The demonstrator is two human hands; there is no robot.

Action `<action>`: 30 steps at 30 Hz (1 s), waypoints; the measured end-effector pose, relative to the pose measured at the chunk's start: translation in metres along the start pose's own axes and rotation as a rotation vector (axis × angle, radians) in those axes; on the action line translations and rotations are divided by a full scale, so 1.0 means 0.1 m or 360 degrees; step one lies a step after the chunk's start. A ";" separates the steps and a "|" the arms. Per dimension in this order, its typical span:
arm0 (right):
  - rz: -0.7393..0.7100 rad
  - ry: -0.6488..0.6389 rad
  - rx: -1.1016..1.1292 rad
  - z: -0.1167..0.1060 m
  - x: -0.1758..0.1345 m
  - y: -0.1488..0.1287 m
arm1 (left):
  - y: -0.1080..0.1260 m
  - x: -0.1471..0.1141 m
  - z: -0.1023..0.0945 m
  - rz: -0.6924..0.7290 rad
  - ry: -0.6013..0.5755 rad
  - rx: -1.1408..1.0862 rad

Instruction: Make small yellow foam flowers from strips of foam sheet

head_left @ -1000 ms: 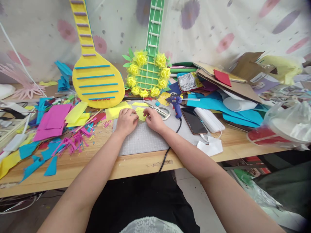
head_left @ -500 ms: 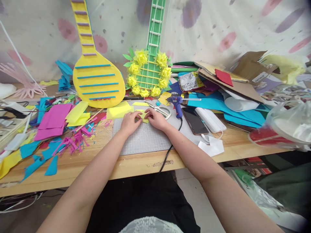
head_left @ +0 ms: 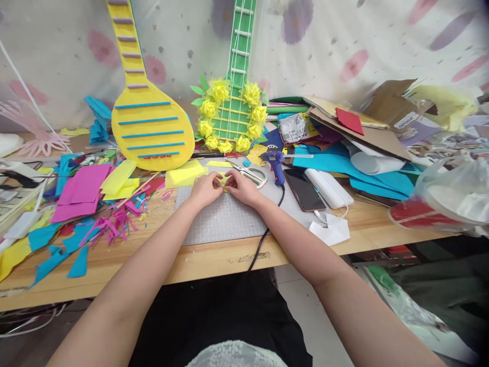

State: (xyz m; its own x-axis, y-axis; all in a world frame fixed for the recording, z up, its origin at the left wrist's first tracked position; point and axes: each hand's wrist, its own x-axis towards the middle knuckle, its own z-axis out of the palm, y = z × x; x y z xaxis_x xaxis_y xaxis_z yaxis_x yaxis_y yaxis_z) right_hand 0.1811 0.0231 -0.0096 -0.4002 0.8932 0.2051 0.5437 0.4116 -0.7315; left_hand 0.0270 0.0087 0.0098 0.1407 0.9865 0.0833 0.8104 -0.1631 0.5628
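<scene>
Over a grey cutting mat (head_left: pixel 217 219), my left hand (head_left: pixel 207 189) and my right hand (head_left: pixel 240 187) come together with fingertips nearly touching. Both are closed on a small piece of yellow paper (head_left: pixel 224 181), mostly hidden by the fingers. Just beyond my right hand lie white-handled scissors (head_left: pixel 256 176). Yellow paper sheets (head_left: pixel 184 174) rest beside my left hand. A blue glue gun (head_left: pixel 276 165) lies to the right, its black cord running down over the table edge. Behind stands a green paper instrument (head_left: pixel 240 74) ringed with yellow paper roses (head_left: pixel 252 94).
A yellow paper lute shape (head_left: pixel 153 130) leans at the back left. Magenta paper (head_left: pixel 82 192) and scraps cover the left side. To the right lie a phone (head_left: pixel 303 189), a white power bank (head_left: pixel 329 187), piled blue sheets (head_left: pixel 336 165) and a bagged red bucket (head_left: pixel 424 214).
My hands have drawn closer together around the yellow paper, and less of it shows between the fingers. The whole view has shifted slightly.
</scene>
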 end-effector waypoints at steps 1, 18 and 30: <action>0.0006 0.0009 -0.0027 0.00 0.00 0.00 | 0.01 0.00 0.01 -0.0001 0.0006 0.0005; -0.0048 0.0001 -0.0090 -0.01 -0.01 0.00 | 0.00 -0.09 0.20 -0.0128 0.0331 0.0064; -0.0056 -0.0016 -0.0081 0.02 0.00 0.04 | 0.01 -0.05 0.19 -0.0156 0.0287 0.0073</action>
State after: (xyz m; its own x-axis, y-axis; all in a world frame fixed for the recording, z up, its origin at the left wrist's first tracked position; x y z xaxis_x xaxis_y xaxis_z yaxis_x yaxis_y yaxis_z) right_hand 0.1816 0.0246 -0.0134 -0.4268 0.8763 0.2235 0.5657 0.4515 -0.6900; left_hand 0.0382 0.0029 -0.0059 -0.0407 0.9832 0.1780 0.8408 -0.0626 0.5377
